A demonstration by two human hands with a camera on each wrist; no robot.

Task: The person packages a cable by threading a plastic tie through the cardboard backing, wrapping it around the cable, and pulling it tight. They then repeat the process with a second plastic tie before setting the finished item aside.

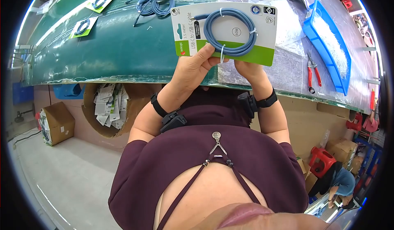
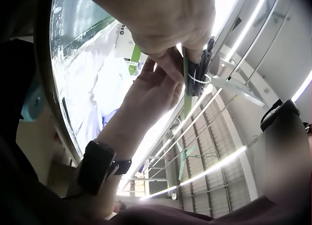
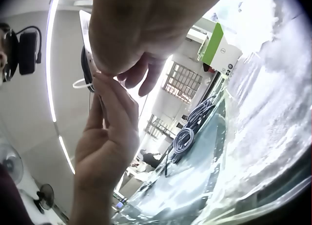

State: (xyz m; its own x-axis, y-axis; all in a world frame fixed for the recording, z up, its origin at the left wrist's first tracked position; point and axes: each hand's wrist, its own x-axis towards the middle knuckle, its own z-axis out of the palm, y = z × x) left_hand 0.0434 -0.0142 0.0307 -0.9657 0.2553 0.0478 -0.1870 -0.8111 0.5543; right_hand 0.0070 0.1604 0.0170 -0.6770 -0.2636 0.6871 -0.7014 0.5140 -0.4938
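Observation:
A white and green packaging card is held up over the table's near edge. On its front lies a coiled blue USB-C cable, bound with white ties; the lowest tie hangs past the card's bottom edge. My left hand pinches the card's lower edge, thumb on the front beside the coil. Behind the lower right part is my right hand, its fingertips hidden in the head view. In the left wrist view the right hand has bent fingers at the card's back; I cannot tell what they hold.
Loose blue cables lie on the green mat, with carded cables to their left. At right are red-handled cutters and a blue tray of thin white strips. Below stands a carton of cards.

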